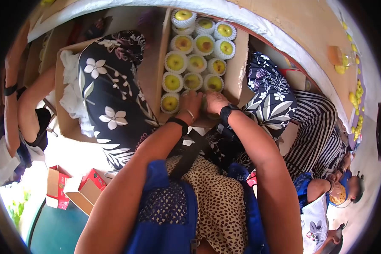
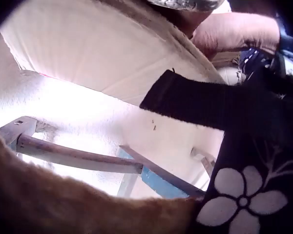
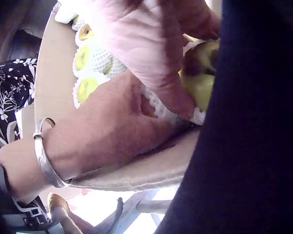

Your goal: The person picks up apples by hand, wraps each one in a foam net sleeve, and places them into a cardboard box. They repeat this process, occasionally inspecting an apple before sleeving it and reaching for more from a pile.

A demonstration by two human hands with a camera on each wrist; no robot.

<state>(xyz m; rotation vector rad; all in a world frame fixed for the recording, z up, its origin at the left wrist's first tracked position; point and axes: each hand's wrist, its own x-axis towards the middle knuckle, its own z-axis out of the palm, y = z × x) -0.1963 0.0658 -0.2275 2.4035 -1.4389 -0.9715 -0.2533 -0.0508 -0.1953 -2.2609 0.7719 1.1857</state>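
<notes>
Yellow-green apples [image 1: 176,62] in white foam nets fill rows in a cardboard box [image 1: 237,63]. At the near end of the box, my left hand [image 1: 191,103] and right hand [image 1: 216,101] work side by side. In the right wrist view, the right hand [image 3: 146,53] curls over an apple [image 3: 202,87] with a brownish patch and foam at its lower edge. The left hand [image 3: 102,126], with a silver bangle [image 3: 46,156], reaches in below it. White foam netting [image 3: 158,105] shows at its thumb; its fingertips are hidden. The left wrist view shows neither hand's fingers.
Another box with white foam nets [image 1: 72,80] stands to the left. Floral-clad knees [image 1: 101,84] flank the apple box. Red cartons [image 1: 86,186] lie lower left near a green surface [image 1: 59,228]. Other people sit at both sides. Loose yellow fruit [image 1: 357,101] lines the far right.
</notes>
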